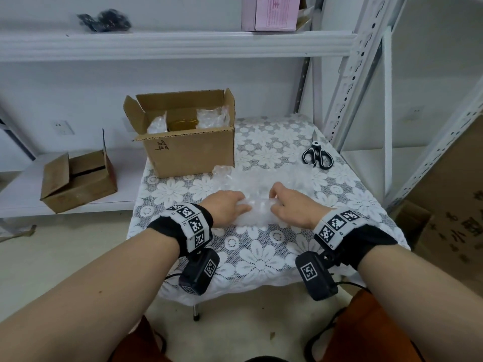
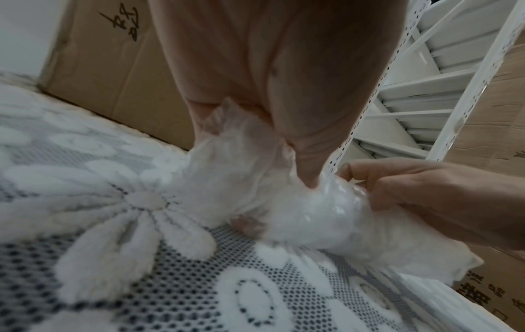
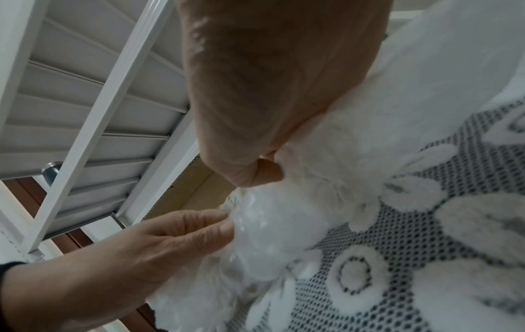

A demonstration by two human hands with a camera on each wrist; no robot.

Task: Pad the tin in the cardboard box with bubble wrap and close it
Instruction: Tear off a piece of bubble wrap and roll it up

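An open cardboard box stands at the table's far left. Inside it a gold tin sits between two wads of bubble wrap. A clear sheet of bubble wrap lies on the cloth in front of the box. Its near end is bunched into a roll between my hands. My left hand grips the roll's left side, fingers curled into it. From the right, my right hand pinches the roll with thumb and fingers.
Black-handled scissors lie at the table's right. The table wears a white flowered lace cloth. White metal shelving stands behind and to the right. A second brown box sits on the low shelf to the left.
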